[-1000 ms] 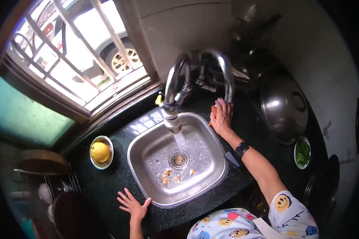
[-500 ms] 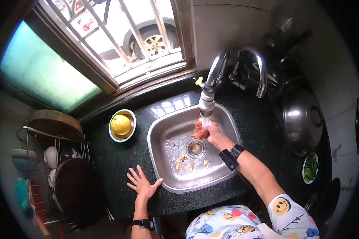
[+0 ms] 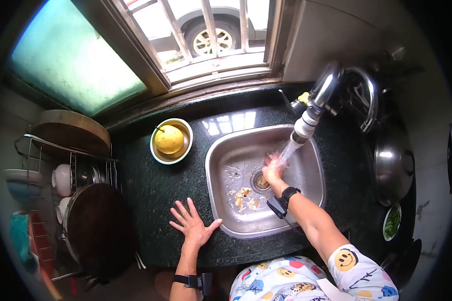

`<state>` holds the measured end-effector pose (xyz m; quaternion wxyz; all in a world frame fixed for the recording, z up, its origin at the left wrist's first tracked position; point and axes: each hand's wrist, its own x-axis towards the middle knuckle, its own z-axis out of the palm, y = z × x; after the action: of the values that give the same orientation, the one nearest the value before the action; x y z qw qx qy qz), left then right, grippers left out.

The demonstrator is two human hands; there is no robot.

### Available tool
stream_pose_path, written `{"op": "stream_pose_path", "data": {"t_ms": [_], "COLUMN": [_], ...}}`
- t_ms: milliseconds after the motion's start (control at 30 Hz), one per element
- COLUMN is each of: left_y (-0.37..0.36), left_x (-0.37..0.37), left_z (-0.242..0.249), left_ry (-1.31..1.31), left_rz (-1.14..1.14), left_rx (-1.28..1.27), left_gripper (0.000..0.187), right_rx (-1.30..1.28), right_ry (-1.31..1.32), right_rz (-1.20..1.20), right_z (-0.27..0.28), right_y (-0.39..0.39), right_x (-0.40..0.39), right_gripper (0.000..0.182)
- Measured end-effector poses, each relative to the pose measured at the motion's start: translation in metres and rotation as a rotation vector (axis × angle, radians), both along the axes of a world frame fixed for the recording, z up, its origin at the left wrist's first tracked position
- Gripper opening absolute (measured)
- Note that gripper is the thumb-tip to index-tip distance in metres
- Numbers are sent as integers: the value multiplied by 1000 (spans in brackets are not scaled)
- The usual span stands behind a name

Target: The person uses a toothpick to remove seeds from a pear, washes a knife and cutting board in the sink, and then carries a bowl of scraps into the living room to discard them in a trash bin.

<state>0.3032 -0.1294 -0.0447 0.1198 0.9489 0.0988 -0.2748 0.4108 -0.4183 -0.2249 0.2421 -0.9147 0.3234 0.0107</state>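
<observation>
Striking the right fingers (image 3: 272,168), grip too blurred to tell, water (image 3: 289,151) could carry scraps (image 3: 239,201) left of them into the drain (image 3: 252,181), clogging it; left fingers (image 3: 183,211) splayed.

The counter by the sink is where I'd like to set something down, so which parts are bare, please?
Bare counter lies between bowl, left hand and sink, and between the sink's right edge and the lid. It is crowded at the rack and around the tap.
</observation>
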Motion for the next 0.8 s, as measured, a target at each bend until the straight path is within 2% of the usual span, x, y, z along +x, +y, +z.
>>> {"op": "stream_pose_path", "data": {"t_ms": [67, 167, 200, 267, 333, 367, 433, 467, 533, 600, 667, 733, 800], "left_y": [0, 0, 0, 1, 2, 2, 2, 3, 1, 0, 0, 0, 0], "left_x": [1, 3, 4, 1, 1, 1, 1, 0, 1, 1, 1, -2, 0], "left_z": [2, 4, 5, 4, 1, 1, 1, 2, 2, 3, 2, 0, 1], "left_ry": [14, 20, 22, 27, 7, 5, -5, -2, -10, -1, -15, -21, -32], "left_rz": [-2, 0, -5, -9, -18, -13, -27, -20, -22, -15, -19, -18, -19], "left_rx": [-4, -4, -14, -28, -18, -23, -18, -22, -4, -3, 18, 16, 11], "left_gripper": [134, 133, 133, 133, 133, 133, 132, 132, 132, 132, 131, 132, 131], "right_rx": [240, 211, 218, 248, 228, 223, 116, 18, -68, -23, 65, 208, 303], "right_ry": [-249, -177, -159, -284, -251, -250, -74, -211, -40, 83, 35, -242, -119], "right_rz": [175, 321, 451, 662, 951, 957, 1306, 1376, 1355, 1224, 1172, 1309, 1491], "right_z": [10, 20, 23, 15, 19, 24, 47, 44, 48, 62, 80, 97, 84], "right_y": [19, 64, 76, 95, 98, 94, 74, 59, 33, 15, 18, 46, 75], "right_x": [13, 26, 25, 13, -8, -14, -30, -36, -34, -29, -33, -41, -57], "right_gripper": [50, 46, 48, 46, 41, 41, 33, 26, 24, 23, 23, 33, 32]}}
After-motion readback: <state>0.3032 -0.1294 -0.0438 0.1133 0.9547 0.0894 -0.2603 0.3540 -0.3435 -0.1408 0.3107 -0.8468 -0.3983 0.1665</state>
